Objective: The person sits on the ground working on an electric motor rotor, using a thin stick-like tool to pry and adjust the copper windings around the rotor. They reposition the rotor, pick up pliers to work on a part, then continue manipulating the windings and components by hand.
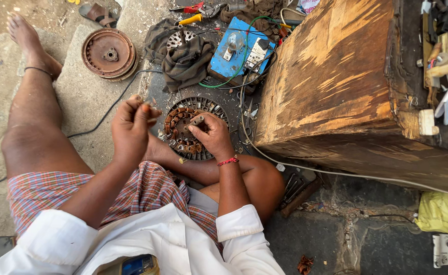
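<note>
Concrete ground, cluttered; wooden box (336, 86) at right. Motor stator (191, 130) with copper windings lies just ahead of the knees. Right hand (213, 135) pinches a small metal piece (196, 121) over it. Left hand (131, 130) fisted above stator's left edge; contents unclear.

White rolled-up sleeves, checked red-blue wrap, red thread bracelet (228, 161) — black anklet (36, 69)

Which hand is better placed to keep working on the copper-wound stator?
Probably the right hand: it rests on the stator, pinching a small metal piece. The left hand is closed and raised beside it.
</note>
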Demonstrator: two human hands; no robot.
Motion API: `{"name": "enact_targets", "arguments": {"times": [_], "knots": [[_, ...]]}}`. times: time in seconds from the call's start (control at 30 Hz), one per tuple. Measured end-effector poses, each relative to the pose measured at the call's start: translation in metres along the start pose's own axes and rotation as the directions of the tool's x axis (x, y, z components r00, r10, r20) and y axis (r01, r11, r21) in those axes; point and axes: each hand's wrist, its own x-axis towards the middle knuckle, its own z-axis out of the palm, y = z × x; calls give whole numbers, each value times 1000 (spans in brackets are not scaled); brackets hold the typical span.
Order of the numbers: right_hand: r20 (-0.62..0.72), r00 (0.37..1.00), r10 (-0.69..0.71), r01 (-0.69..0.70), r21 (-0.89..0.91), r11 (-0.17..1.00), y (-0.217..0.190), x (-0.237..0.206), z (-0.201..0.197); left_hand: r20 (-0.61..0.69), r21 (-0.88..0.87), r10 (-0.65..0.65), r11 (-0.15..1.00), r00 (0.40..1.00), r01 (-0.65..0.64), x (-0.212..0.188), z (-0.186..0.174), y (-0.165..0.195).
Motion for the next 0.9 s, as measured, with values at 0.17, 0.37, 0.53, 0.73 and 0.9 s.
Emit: {"name": "enact_targets", "arguments": {"times": [0.17, 0.37, 0.53, 0.73, 0.9], "knots": [[-9, 1000, -30, 30, 26, 999, -10, 2, -1, 20, -130, 118, 985, 993, -114, 10, -18, 30], [-5, 1000, -29, 29, 27, 999, -15, 1, -5, 117, 331, 435, 831, 893, -448, 14, -3, 35], [-6, 1000, -24, 24, 28, 999, -16, 2, -5, 159, 60, 168, 982, 973, -180, 38, 21, 34], [23, 1000, 15, -17, 97, 995, -13, 0, -6, 166, 31, 161, 985, 973, -168, 50, 20, 35], [35, 999, 26, -32, 198, 980, -7, -3, -5, 74, -58, 92, 994, 993, -88, 52, -9, 36]]}}
